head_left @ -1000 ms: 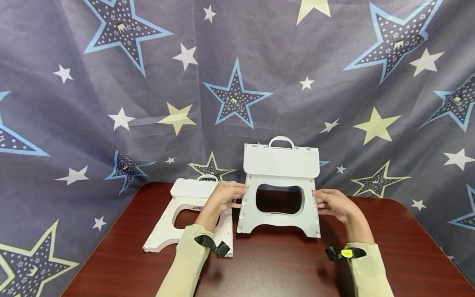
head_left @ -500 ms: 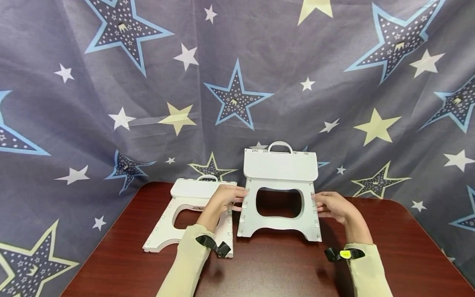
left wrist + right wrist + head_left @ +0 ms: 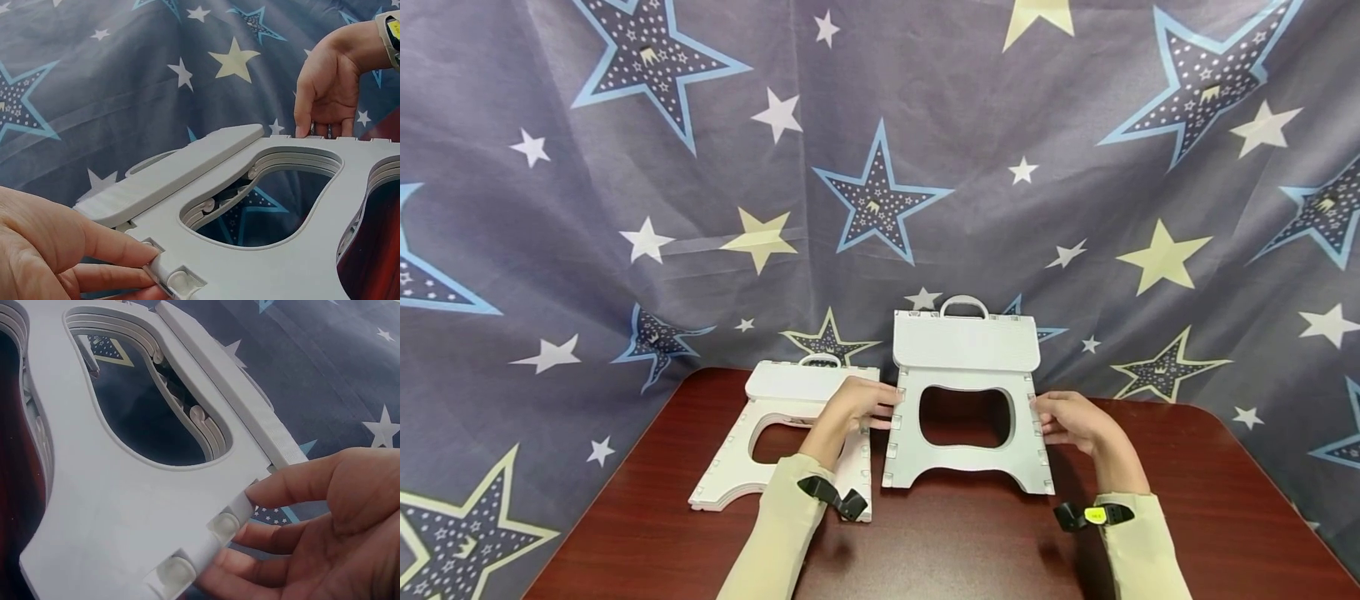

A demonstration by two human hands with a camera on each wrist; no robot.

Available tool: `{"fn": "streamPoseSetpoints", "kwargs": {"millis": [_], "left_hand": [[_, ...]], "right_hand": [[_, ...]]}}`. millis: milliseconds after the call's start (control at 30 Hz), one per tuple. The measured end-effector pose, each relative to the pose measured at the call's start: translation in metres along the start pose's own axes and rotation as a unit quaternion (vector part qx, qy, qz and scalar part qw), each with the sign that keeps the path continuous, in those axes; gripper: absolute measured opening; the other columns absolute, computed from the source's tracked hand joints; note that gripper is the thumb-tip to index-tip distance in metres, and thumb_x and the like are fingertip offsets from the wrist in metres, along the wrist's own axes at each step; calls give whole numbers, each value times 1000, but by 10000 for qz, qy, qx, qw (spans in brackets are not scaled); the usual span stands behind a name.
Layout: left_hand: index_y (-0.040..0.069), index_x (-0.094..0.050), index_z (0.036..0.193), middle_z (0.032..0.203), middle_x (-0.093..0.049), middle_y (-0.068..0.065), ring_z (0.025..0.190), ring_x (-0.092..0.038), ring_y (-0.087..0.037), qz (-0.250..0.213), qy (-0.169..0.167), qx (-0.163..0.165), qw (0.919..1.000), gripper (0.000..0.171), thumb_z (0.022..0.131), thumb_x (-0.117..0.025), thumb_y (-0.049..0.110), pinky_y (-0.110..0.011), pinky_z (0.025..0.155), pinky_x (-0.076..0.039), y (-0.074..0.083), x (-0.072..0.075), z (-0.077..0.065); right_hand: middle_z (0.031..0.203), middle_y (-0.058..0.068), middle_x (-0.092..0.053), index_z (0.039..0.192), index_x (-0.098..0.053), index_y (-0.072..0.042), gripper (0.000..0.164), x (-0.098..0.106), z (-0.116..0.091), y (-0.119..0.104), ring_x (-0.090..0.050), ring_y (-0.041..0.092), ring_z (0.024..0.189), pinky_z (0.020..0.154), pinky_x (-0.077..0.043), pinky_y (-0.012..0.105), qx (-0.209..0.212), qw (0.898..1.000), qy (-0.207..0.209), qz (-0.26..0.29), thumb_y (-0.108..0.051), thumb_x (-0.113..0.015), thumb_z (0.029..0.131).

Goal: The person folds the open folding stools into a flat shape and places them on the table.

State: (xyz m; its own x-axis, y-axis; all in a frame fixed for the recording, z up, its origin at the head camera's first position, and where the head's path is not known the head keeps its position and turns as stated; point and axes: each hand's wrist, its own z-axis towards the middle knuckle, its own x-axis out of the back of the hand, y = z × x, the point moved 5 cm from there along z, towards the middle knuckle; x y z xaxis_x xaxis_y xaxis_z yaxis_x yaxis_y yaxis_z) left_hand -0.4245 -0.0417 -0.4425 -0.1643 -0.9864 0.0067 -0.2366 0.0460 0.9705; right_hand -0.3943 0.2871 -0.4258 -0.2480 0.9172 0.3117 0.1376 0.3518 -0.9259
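Observation:
A white folding stool (image 3: 966,457), folded flat with its carry handle at the top, tilts back above the table between both hands. My left hand (image 3: 854,406) pinches its left hinged edge, thumb in front and fingers behind. On the opposite edge my right hand (image 3: 1072,419) pinches it the same way. In the left wrist view the left hand (image 3: 56,250) grips beside a round hinge, and the right hand (image 3: 331,84) shows across the panel. The right wrist view has the right hand (image 3: 325,531) at the hinges. Whether the stool's lower edge touches the table cannot be told.
Another white folded stool (image 3: 737,454) lies flat on the dark red table (image 3: 955,550) to the left, partly covered by the left forearm. Behind the table hangs a grey curtain (image 3: 970,100) with stars.
The held folding stool has come down and tilted further back, its top edge lower against the curtain. Both hands keep their grip and sink slightly with it. The other stool stays put.

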Motion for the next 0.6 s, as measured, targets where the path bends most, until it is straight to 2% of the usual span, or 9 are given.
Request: {"fn": "streamPoseSetpoints", "kwargs": {"millis": [300, 600], "left_hand": [[-12, -69, 114, 82, -69, -4, 75, -68, -17, 53, 50, 15, 10000, 27, 89, -71, -2, -40, 78, -64, -2, -1, 1], [-12, -71, 111, 84, -68, -6, 76, -68, -17, 240, 39, 76, 9997, 25, 89, -71, -1, -37, 77, -64, -4, -1, 2]], "right_hand": [[75, -2, -55, 114, -57, 8, 25, -3, 2, 3, -61, 12, 72, 73, -59, 32, -52, 9999, -159, 28, -12, -49, 102], [76, -1, -56, 110, -59, 7, 24, -4, 2, 8, -62, 14, 72, 72, -59, 34, -145, 9997, -187, -103, -12, -47, 101]]}}
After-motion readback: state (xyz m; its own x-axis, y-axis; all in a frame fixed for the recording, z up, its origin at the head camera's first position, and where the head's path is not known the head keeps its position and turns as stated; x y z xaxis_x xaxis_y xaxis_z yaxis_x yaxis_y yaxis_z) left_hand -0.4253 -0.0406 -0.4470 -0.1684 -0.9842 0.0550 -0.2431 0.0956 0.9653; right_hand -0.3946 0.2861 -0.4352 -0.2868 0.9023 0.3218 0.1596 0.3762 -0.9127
